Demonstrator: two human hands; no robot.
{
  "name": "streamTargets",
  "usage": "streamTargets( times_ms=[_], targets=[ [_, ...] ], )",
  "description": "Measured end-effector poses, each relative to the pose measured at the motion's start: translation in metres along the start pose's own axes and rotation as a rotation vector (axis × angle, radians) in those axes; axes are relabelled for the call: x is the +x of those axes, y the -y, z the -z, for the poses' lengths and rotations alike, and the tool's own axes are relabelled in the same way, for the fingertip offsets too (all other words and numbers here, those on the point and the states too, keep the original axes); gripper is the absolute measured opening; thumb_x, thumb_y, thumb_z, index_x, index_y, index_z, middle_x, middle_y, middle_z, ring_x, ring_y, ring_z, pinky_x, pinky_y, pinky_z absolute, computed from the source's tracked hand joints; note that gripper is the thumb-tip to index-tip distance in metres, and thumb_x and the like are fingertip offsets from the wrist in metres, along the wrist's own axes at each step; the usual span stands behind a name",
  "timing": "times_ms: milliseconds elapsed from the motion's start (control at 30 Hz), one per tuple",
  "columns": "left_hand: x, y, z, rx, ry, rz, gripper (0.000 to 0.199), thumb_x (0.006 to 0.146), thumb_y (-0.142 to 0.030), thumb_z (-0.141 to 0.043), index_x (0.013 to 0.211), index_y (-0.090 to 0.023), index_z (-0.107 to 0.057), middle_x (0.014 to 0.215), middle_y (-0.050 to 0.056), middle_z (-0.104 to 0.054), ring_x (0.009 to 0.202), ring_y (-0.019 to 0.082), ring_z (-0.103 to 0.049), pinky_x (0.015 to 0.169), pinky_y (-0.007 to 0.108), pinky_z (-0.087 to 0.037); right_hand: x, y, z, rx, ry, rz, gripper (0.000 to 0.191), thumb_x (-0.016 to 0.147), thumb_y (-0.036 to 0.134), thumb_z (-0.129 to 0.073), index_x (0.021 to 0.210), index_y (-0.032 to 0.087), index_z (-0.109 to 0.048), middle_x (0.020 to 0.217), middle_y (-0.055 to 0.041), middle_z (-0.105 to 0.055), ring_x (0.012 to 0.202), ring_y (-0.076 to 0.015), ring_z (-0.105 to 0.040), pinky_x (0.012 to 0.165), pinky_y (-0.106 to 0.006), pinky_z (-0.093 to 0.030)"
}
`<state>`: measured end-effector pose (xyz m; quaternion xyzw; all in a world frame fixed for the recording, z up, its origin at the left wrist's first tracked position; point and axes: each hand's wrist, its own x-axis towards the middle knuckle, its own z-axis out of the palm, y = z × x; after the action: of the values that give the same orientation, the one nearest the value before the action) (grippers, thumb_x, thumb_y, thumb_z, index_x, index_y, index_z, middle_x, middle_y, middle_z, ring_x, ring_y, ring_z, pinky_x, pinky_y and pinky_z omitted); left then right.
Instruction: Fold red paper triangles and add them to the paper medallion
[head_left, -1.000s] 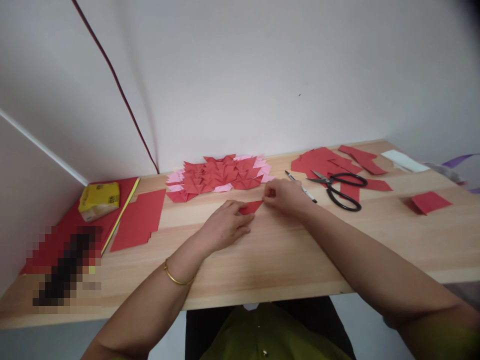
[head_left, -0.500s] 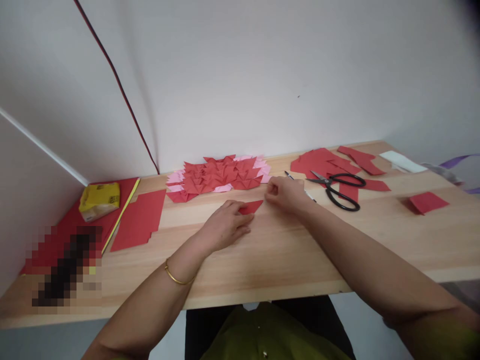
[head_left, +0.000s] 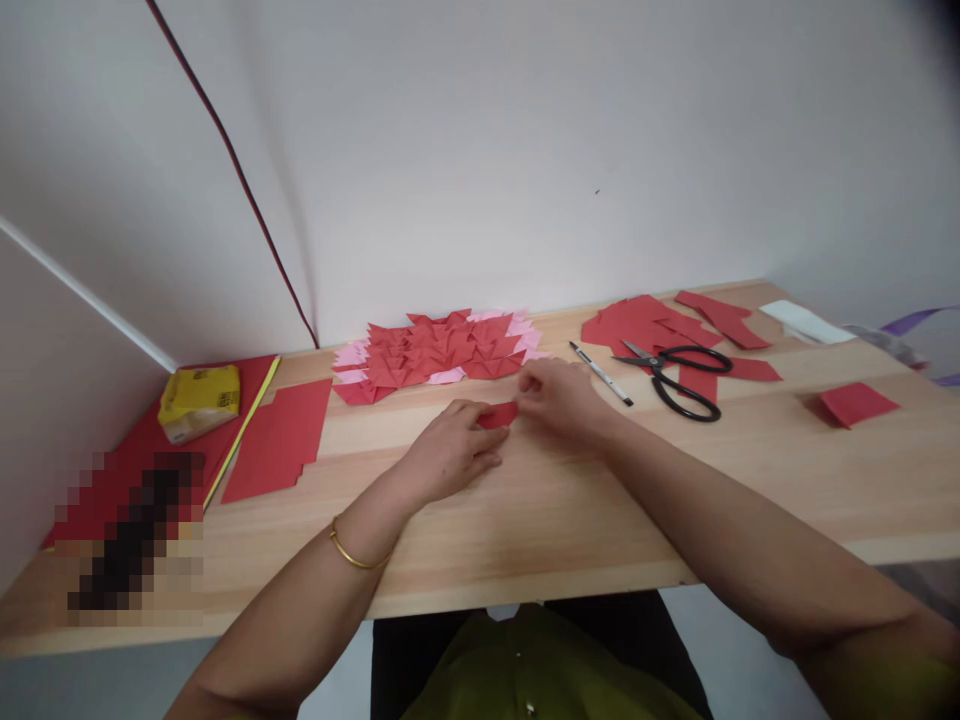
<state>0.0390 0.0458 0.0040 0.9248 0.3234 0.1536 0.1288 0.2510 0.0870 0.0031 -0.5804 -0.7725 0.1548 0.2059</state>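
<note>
A small folded red paper [head_left: 497, 414] lies on the wooden table, partly covered by my fingers. My left hand [head_left: 455, 450] holds it down, with fingers on its left part and below it. At its pointed right end, my right hand [head_left: 559, 400] is closed, fingers curled against the paper and hiding the tip. Just behind my hands sits a bunch of folded red and pink paper pieces [head_left: 442, 350]. To the right of my right hand lies a pen [head_left: 601, 374], and beyond that are black-handled scissors [head_left: 667, 370].
Cut red paper [head_left: 637, 325] is piled at the back right. Farther right are a folded red square [head_left: 859, 405] and a white packet [head_left: 806, 323]. A yellow package [head_left: 199, 400] rests on red sheets at left, beside a yellow strip [head_left: 244, 435] and a red sheet [head_left: 281, 440].
My right hand has moved a little left onto the pointed end of the red paper, uncovering the pen. My left hand has stayed in place.
</note>
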Motion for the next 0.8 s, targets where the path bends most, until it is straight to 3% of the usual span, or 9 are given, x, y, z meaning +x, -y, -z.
streamTargets(
  times_ms=[100,233,333,433,500,667,800],
  targets=[
    [-0.0001,0.0005,0.0001,-0.004,0.005,0.001,0.032,0.084,-0.031,-0.058,0.114,-0.023,-0.065,0.124,0.014,-0.054,0.115,0.029,-0.047,0.096,0.048,-0.042,-0.0034,0.0058,-0.0041,0.002,0.082,0.077,0.010,0.070,0.029,-0.058,0.069,0.019,-0.057,0.074,-0.0016,-0.065,0.075,-0.0181,-0.054,0.074,-0.033,-0.024],
    [-0.0004,0.0006,0.0005,0.008,0.014,0.013,0.033,0.085,-0.030,-0.058,0.116,-0.022,-0.064,0.125,0.014,-0.053,0.116,0.028,-0.046,0.097,0.048,-0.042,0.0022,-0.0019,0.0024,-0.115,-0.021,-0.053,0.004,0.071,0.021,-0.054,0.069,0.019,-0.056,0.075,-0.0034,-0.066,0.076,-0.0197,-0.053,0.073,-0.034,-0.023],
    [-0.0001,0.0001,0.0006,-0.002,0.009,0.015,0.031,0.085,-0.030,-0.057,0.114,-0.023,-0.065,0.124,0.014,-0.053,0.116,0.028,-0.047,0.096,0.048,-0.042,0.0013,-0.0017,0.0035,-0.077,-0.050,-0.019,0.005,0.072,0.022,-0.053,0.071,0.019,-0.057,0.075,-0.0026,-0.066,0.077,-0.0193,-0.054,0.075,-0.035,-0.023],
    [0.0000,0.0004,0.0001,-0.011,0.007,0.013,0.031,0.084,-0.030,-0.059,0.114,-0.024,-0.065,0.124,0.013,-0.054,0.116,0.028,-0.047,0.096,0.048,-0.042,-0.0041,0.0051,-0.0006,0.014,0.090,0.127,0.008,0.072,0.027,-0.057,0.071,0.019,-0.057,0.073,-0.0004,-0.065,0.073,-0.0166,-0.054,0.076,-0.033,-0.024],
    [-0.0002,0.0009,-0.0006,-0.007,0.008,0.015,0.032,0.083,-0.030,-0.060,0.114,-0.024,-0.064,0.125,0.013,-0.053,0.117,0.029,-0.046,0.097,0.048,-0.041,-0.0050,0.0061,-0.0013,0.012,0.140,0.118,0.008,0.072,0.026,-0.057,0.070,0.019,-0.058,0.071,0.0001,-0.064,0.069,-0.0151,-0.054,0.076,-0.033,-0.024],
    [-0.0007,0.0011,-0.0008,0.002,0.010,0.021,0.032,0.084,-0.030,-0.058,0.115,-0.023,-0.065,0.126,0.014,-0.052,0.117,0.028,-0.046,0.098,0.047,-0.041,-0.0005,-0.0011,0.0035,-0.104,-0.018,-0.003,0.008,0.074,0.020,-0.051,0.069,0.018,-0.057,0.072,-0.0019,-0.064,0.071,-0.0169,-0.053,0.074,-0.033,-0.024],
    [-0.0003,0.0004,0.0014,-0.003,0.020,0.013,0.034,0.084,-0.031,-0.058,0.117,-0.023,-0.064,0.125,0.014,-0.053,0.116,0.028,-0.046,0.099,0.046,-0.041,-0.0046,0.0047,-0.0002,0.022,0.112,0.166,0.008,0.074,0.024,-0.054,0.071,0.019,-0.059,0.071,0.0001,-0.064,0.071,-0.0153,-0.054,0.075,-0.032,-0.025]
  ],
)
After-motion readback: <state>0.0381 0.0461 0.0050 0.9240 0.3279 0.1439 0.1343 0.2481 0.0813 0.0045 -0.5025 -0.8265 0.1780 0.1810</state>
